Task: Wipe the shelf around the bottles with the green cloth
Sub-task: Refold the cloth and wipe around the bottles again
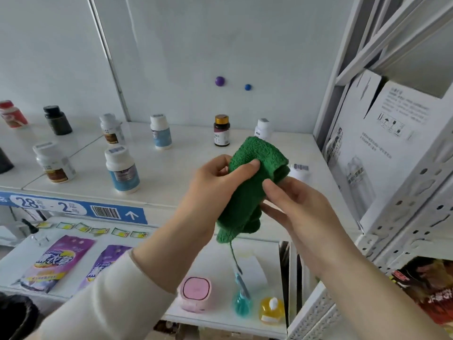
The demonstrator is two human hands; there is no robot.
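Green cloth (252, 182): folded into a thick bundle, being held in the air above the front edge of the shelf (186, 168); not touching the shelf surface; a loose thread is hanging from its lower end
Left hand (215, 185): gripping the left side of the cloth, thumb pressing on the front face, fingers clamped around the fabric; cream sleeve (105, 298) covering the forearm
Right hand (299, 207): closing on the right and lower part of the cloth, fingertips (269, 185) pressing into the fold; forearm bare
Shelf: white, carrying the bottles in loose rows; a blue price strip (73, 207) is running along its front edge at the left
Blue-label bottles (122, 170): two white-capped ones, standing upright, one near the front, one further back, well apart from the cloth
Amber bottle (221, 130): gold cap, standing upright at the back, just left of the cloth top
White bottle (263, 128): standing behind the cloth, lower part hidden by it
Capped bottle at right (300, 171): partly hidden behind the cloth and right hand; body not readable
Left group: brown-label white bottles (55, 163), a black bottle (57, 120) and a red-capped bottle (12, 114), all standing upright
Lower shelf (220, 261): carrying purple pouches (55, 263), a pink box (196, 293), a teal bottle (241, 303) and a yellow bottle (272, 310)
Right side: white cartons (382, 148) leaning inside a perforated metal rack (411, 212)
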